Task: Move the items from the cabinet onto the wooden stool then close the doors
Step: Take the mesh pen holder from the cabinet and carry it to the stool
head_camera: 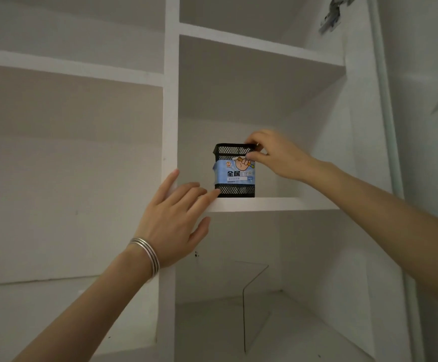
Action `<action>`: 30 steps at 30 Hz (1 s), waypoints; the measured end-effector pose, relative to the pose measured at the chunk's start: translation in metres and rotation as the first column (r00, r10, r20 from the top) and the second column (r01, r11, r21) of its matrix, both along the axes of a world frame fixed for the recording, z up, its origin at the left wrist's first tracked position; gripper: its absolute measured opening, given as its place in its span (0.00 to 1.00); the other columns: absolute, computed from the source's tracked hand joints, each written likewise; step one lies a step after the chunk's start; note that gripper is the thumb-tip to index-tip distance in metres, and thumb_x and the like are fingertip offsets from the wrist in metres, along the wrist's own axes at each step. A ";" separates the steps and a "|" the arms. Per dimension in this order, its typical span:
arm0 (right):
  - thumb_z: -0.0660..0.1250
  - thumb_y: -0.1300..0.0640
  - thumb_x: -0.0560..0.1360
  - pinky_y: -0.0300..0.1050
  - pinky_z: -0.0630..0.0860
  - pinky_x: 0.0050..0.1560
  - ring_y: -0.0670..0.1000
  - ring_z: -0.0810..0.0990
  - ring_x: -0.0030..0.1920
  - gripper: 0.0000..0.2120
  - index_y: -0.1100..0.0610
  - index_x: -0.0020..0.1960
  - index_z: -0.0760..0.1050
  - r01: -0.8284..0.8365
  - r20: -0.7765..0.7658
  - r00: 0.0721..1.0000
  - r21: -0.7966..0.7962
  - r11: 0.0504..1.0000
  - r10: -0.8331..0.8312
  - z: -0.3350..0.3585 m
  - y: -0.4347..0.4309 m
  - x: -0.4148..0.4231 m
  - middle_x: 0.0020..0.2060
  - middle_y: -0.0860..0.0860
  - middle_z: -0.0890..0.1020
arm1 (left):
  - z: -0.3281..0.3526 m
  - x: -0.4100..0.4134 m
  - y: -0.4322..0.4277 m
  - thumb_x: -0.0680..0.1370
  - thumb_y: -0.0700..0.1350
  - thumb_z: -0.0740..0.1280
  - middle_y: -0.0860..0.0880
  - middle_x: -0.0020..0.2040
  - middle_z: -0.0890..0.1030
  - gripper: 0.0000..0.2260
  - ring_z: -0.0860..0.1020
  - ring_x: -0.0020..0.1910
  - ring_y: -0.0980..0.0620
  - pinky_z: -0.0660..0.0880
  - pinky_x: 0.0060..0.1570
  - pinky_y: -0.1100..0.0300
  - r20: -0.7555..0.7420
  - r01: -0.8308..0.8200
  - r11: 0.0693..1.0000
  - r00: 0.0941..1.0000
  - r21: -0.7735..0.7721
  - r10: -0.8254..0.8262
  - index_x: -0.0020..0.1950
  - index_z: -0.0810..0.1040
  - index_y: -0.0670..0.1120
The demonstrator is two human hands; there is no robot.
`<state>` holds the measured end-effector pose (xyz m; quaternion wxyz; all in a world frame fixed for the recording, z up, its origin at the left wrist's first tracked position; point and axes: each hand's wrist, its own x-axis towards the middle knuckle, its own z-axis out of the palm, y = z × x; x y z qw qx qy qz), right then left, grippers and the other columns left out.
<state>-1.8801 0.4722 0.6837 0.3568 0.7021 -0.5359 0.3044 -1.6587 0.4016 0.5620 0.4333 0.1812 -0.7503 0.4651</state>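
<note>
A black metal mesh pen holder (234, 171) with a blue paper label stands upright on a white cabinet shelf (265, 203), near its front edge. My right hand (275, 155) pinches the holder's upper right rim between thumb and fingers. My left hand (176, 215), with silver bangles on the wrist, is spread flat against the white upright panel and the shelf's front edge; its fingertips reach the holder's lower left corner. The wooden stool is not in view.
The white cabinet has several other bare compartments (68, 178) to the left, above and below. A clear divider panel (254, 296) stands in the compartment below. An open door's edge with a metal hinge (332, 14) runs along the right.
</note>
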 end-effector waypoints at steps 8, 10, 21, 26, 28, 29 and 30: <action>0.69 0.59 0.73 0.43 0.67 0.43 0.56 0.77 0.47 0.09 0.63 0.50 0.77 -0.023 -0.003 1.000 -0.058 0.998 0.023 0.005 0.031 0.011 0.48 0.56 0.78 | 0.000 0.001 0.002 0.77 0.50 0.56 0.46 0.53 0.79 0.21 0.76 0.57 0.45 0.54 0.71 0.44 -0.010 0.019 1.000 1.000 0.018 -0.019 0.65 0.75 0.43; 0.69 0.59 0.73 0.39 0.64 0.40 0.56 0.77 0.46 0.09 0.63 0.50 0.77 -0.005 -0.008 1.000 -0.093 0.996 0.005 0.004 0.048 0.018 0.46 0.55 0.77 | -0.002 0.003 0.006 0.77 0.50 0.55 0.45 0.53 0.79 0.21 0.76 0.57 0.43 0.56 0.70 0.44 -0.017 0.049 0.998 0.999 0.033 -0.049 0.64 0.75 0.42; 0.70 0.57 0.72 0.35 0.74 0.42 0.46 0.77 0.44 0.07 0.59 0.48 0.78 0.159 0.166 0.976 -0.083 0.984 -0.143 -0.082 0.179 0.088 0.41 0.44 0.77 | -0.075 0.021 0.061 0.77 0.51 0.58 0.42 0.54 0.79 0.21 0.76 0.52 0.41 0.66 0.62 0.47 -0.142 0.464 0.870 0.885 0.170 -0.444 0.63 0.75 0.39; 0.69 0.52 0.69 0.34 0.74 0.43 0.46 0.73 0.45 0.10 0.56 0.48 0.80 0.346 0.225 0.911 0.038 0.938 -0.345 -0.179 0.249 0.124 0.39 0.43 0.77 | -0.161 0.031 0.098 0.77 0.54 0.57 0.44 0.54 0.79 0.23 0.76 0.52 0.42 0.68 0.56 0.49 -0.037 0.561 0.728 0.801 0.395 -0.598 0.62 0.76 0.40; 0.70 0.50 0.68 0.34 0.72 0.44 0.47 0.72 0.47 0.11 0.54 0.46 0.80 0.446 0.236 0.857 0.104 0.889 -0.458 -0.221 0.284 0.141 0.39 0.43 0.78 | -0.195 0.029 0.122 0.76 0.55 0.57 0.45 0.53 0.80 0.23 0.76 0.51 0.44 0.69 0.55 0.50 0.013 0.588 0.643 0.733 0.490 -0.680 0.61 0.77 0.41; 0.71 0.50 0.68 0.34 0.71 0.44 0.48 0.72 0.47 0.10 0.54 0.46 0.80 0.489 0.245 0.825 0.144 0.860 -0.510 -0.241 0.303 0.150 0.40 0.43 0.78 | -0.209 0.027 0.136 0.76 0.56 0.57 0.45 0.52 0.80 0.23 0.77 0.50 0.44 0.69 0.55 0.51 0.043 0.595 0.602 0.691 0.533 -0.721 0.61 0.77 0.41; 0.73 0.52 0.68 0.34 0.70 0.44 0.48 0.72 0.46 0.08 0.53 0.46 0.80 0.528 0.261 0.787 0.184 0.829 -0.560 -0.261 0.323 0.160 0.40 0.43 0.79 | -0.222 0.025 0.150 0.76 0.56 0.57 0.46 0.52 0.80 0.24 0.78 0.49 0.45 0.70 0.54 0.52 0.072 0.600 0.564 0.646 0.567 -0.760 0.61 0.77 0.41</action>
